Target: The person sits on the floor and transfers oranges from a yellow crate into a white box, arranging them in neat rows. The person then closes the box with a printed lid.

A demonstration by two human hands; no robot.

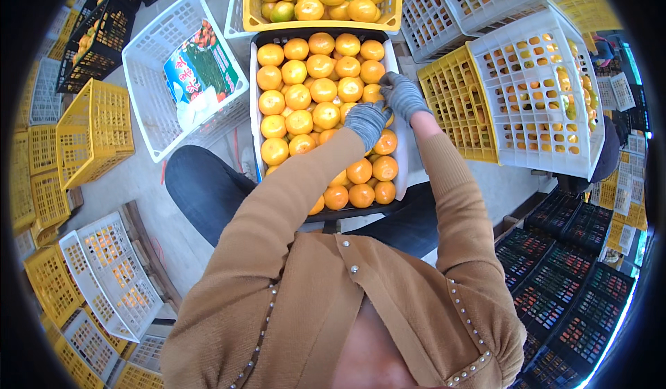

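A black plastic crate (325, 216) with a pale liner stands between my knees, filled with orange citrus fruit (298, 97) laid in rows. My left hand (366, 123), in a grey knitted glove, rests over the fruit right of the crate's middle. Close beside it, my right hand (404, 96), gloved the same way, is at the crate's right edge with its fingertips over the fruit. The two hands nearly touch. Their fingers partly hide the fruit under them, and whether either hand grips a fruit does not show.
A yellow crate (322, 26) of greenish-orange citrus adjoins the far end. At left stands a white crate (136, 95) holding printed sheets (200, 69). Yellow (458, 102) and white crates (530, 92) of fruit stand close at right. Black crates (551, 285) are stacked at lower right.
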